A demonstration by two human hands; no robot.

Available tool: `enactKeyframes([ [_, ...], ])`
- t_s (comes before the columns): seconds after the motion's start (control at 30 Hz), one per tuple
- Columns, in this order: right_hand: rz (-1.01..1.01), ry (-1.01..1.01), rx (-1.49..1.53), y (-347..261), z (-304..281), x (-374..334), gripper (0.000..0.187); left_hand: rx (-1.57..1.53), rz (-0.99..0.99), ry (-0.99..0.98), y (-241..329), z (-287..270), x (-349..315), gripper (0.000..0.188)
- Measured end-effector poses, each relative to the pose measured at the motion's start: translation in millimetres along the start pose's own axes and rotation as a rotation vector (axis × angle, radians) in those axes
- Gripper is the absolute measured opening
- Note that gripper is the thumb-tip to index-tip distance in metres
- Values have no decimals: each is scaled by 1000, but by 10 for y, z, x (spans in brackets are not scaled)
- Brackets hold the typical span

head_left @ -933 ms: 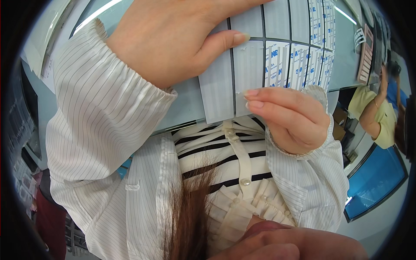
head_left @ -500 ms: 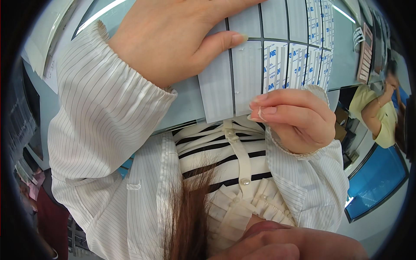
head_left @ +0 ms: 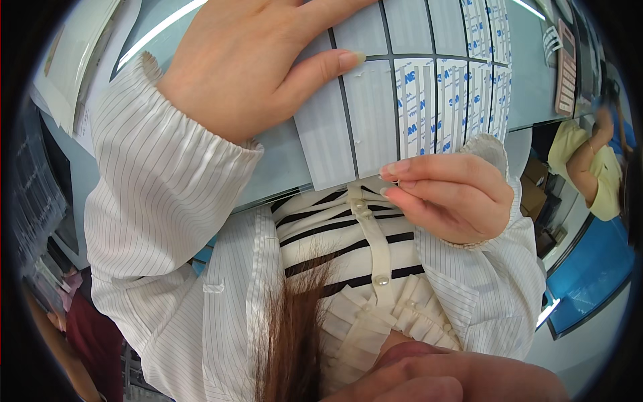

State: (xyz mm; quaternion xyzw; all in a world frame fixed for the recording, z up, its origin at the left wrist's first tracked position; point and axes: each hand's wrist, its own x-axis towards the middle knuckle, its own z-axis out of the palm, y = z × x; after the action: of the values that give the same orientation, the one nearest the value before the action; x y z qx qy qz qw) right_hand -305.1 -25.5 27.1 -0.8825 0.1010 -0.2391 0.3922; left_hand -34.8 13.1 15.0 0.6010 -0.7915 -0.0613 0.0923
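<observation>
My left hand [head_left: 251, 63] lies flat with its fingers spread across a sheet of white panels [head_left: 372, 120] divided by dark lines. Its thumb rests on one of the panels; the other fingertips run out of the top of the view. To the right, several panels carry adhesive tape strips with blue-printed white backing [head_left: 452, 100]. My right hand [head_left: 455, 194] is just off the sheet's near edge, thumb and fingers pinched together. A tiny whitish scrap [head_left: 395, 181] shows between these fingertips; what it is made of I cannot tell.
The sheet lies on a pale glassy tabletop [head_left: 278, 167] whose near edge is close to my body. Papers in clear sleeves [head_left: 84, 60] are at the far left. A pink calculator [head_left: 566, 74] lies at the right. A person in yellow [head_left: 586, 164] sits beyond the table's right side.
The fingertips of my right hand have drawn closer together around the scrap. The sheet and my left hand appear slightly further left in the view. My left hand stays flat on the panels.
</observation>
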Motion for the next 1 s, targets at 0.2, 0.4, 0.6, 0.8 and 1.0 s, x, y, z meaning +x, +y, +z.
enactKeyframes([
  [0.2, 184, 53, 151, -71, 15, -13, 23, -66, 99, 211, -108, 159, -45, 65],
  [0.4, 215, -124, 315, -12, -73, 9, 29, 2, 92, 180, -85, 161, -25, 65],
  [0.6, 163, -21, 16, -48, -88, 67, 21, -103, 67, 181, -28, 112, -18, 65],
  [0.8, 140, 42, 207, -12, -90, -21, 29, -54, 57, 167, 13, 86, 3, 64],
  [1.0, 207, 67, 252, -25, -79, 37, 30, -104, 91, 156, -78, 93, -6, 65],
])
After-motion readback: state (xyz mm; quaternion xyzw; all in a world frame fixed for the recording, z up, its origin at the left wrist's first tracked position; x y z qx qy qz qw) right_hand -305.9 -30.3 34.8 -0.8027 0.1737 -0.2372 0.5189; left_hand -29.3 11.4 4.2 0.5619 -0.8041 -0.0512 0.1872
